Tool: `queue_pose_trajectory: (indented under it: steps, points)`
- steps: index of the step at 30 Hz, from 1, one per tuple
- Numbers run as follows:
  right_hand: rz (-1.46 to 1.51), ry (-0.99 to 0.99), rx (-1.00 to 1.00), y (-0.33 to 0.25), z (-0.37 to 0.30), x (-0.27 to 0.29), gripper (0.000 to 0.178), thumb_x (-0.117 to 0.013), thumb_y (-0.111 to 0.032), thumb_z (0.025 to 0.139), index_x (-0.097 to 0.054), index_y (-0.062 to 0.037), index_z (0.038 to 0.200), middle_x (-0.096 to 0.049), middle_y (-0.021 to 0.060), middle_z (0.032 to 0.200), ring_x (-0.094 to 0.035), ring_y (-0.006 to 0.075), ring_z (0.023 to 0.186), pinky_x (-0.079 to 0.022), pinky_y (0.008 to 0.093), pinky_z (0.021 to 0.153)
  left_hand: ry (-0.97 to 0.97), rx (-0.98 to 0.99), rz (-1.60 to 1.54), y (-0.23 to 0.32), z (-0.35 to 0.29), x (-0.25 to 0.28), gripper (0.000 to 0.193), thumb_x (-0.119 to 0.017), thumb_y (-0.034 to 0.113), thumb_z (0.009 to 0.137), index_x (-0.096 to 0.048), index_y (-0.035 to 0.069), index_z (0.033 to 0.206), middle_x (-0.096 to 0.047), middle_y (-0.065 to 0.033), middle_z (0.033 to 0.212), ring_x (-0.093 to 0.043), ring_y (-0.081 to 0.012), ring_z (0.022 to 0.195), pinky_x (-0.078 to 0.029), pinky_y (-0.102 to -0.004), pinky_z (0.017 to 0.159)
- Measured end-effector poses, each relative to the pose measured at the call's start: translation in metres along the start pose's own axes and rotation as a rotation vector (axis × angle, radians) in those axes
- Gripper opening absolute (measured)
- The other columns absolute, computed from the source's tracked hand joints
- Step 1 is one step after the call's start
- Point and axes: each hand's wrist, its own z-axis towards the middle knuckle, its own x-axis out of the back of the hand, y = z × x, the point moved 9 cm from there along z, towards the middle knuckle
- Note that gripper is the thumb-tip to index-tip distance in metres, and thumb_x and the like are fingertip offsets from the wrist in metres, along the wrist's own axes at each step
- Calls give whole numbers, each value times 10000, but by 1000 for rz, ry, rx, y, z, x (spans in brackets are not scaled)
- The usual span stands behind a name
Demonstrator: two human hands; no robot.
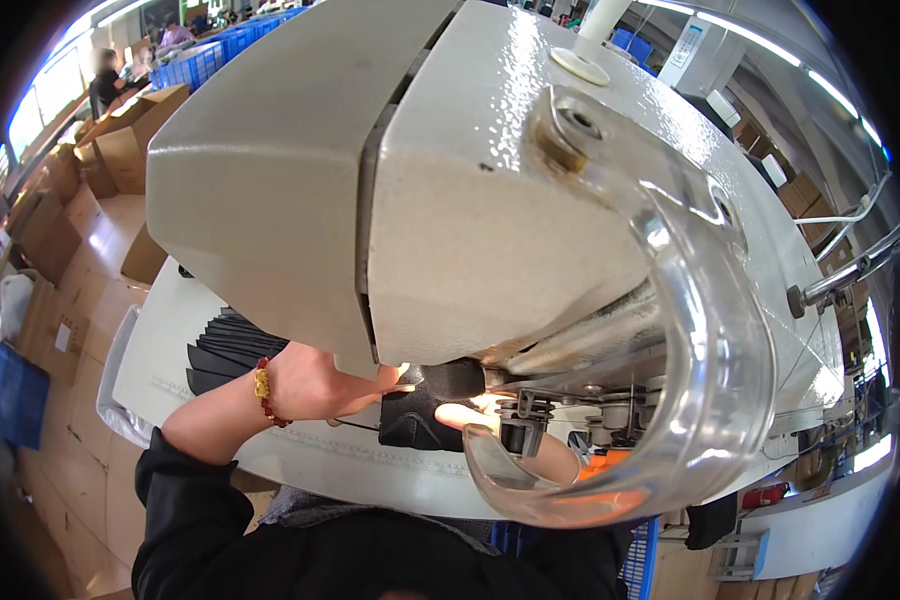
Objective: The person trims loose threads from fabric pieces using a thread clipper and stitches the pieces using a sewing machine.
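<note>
A small black piece, apparently fabric, lies under the head of a large cream sewing machine. From the left my left hand, with a beaded bracelet at its wrist, pinches the piece's upper left edge; the machine head covers some of its fingers. A thin dark rod runs below that hand to the piece. My right hand grips the piece's right side, a finger or thumb lying on top. Machine parts and a curved clear plastic guard hide most of it.
Fanned black pieces lie on the pale table left of the machine. An orange thing shows behind the guard. A white bin stands at the table's left. Cardboard boxes and blue crates stand farther off, with a person beyond.
</note>
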Motion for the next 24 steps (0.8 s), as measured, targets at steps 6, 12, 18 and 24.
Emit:
queue_pose_trajectory:
  steps: [6, 12, 18, 24]
  points:
    - [-56, 83, 36, -2, -1, 9, 325, -689, -327, 807, -572, -67, 965, -548, 66, 812, -528, 195, 715, -450, 334, 686, 133, 39, 27, -8, -7, -5, 276, -772, 97, 663, -602, 71, 878, -593, -84, 923, -600, -285, 786, -486, -403, 621]
    - [-112, 162, 63, -5, -4, 15, 352, -688, -339, 804, -569, -66, 993, -558, 79, 838, -541, 204, 734, -454, 343, 701, 184, 21, 220, -16, -22, -21, 297, -765, 83, 654, -614, 61, 908, -594, -113, 1005, -603, -306, 852, -494, -424, 667]
    - [-176, 220, 87, -8, -8, 21, 381, -687, -351, 801, -567, -65, 1021, -568, 92, 864, -554, 214, 753, -458, 352, 717, 236, 30, 211, -4, -6, -3, 299, -761, 67, 650, -615, 70, 910, -597, -106, 1004, -601, -300, 851, -488, -414, 660]
    - [-236, 300, 114, -14, -12, 26, 410, -686, -363, 797, -564, -63, 1049, -578, 105, 890, -566, 224, 772, -462, 360, 732, 260, 26, 186, 4, -1, 5, 272, -749, 45, 622, -621, 66, 861, -606, -99, 975, -605, -294, 833, -486, -403, 651]
